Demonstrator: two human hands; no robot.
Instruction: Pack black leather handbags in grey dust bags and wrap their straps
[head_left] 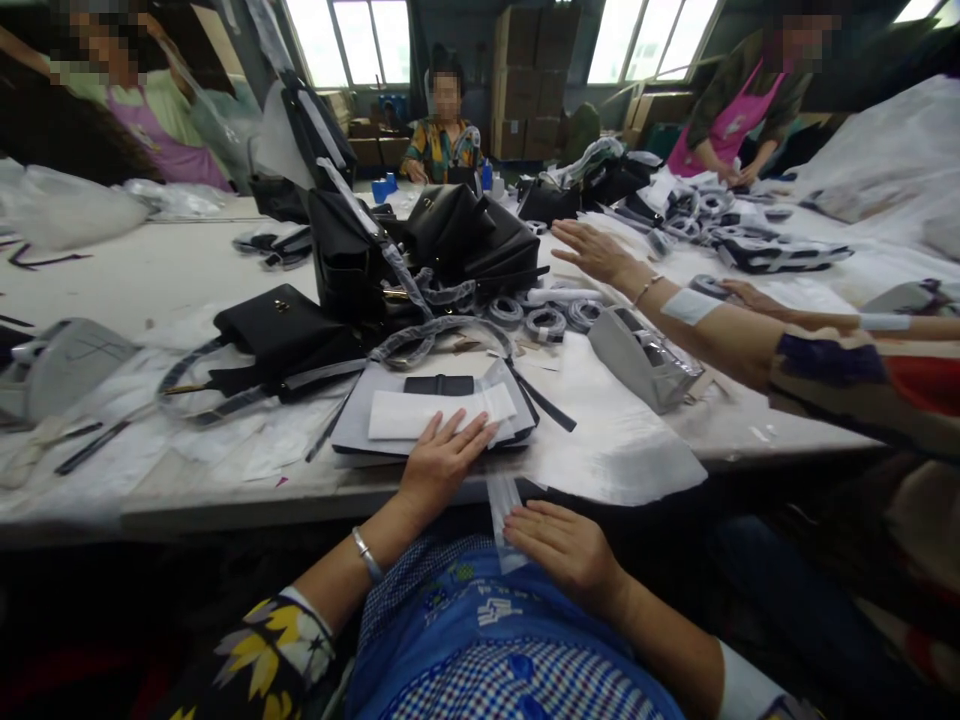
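Note:
My left hand [448,455] lies flat, fingers out, on a folded white sheet [401,415]. Under that sheet is a flat handbag piece [352,415] with grey facing, dark edges and a black strap tab [439,385]; a plastic-wrapped handle [405,340] arches behind it. Below the table edge, my right hand [566,550] has its fingertips on a clear plastic strip [504,505] hanging in front of my apron. The fingers are together and seem to pinch the strip, though the thumb is hidden. To the left lies a black handbag [281,325] with wrapped straps.
More black bags [457,230] are heaped behind, beside rolled wrapped straps [545,322]. A grey bag part [641,360] and white sheeting [607,450] lie right. A co-worker's arm [675,300] reaches in from the right. Other people stand or sit across the table [187,240].

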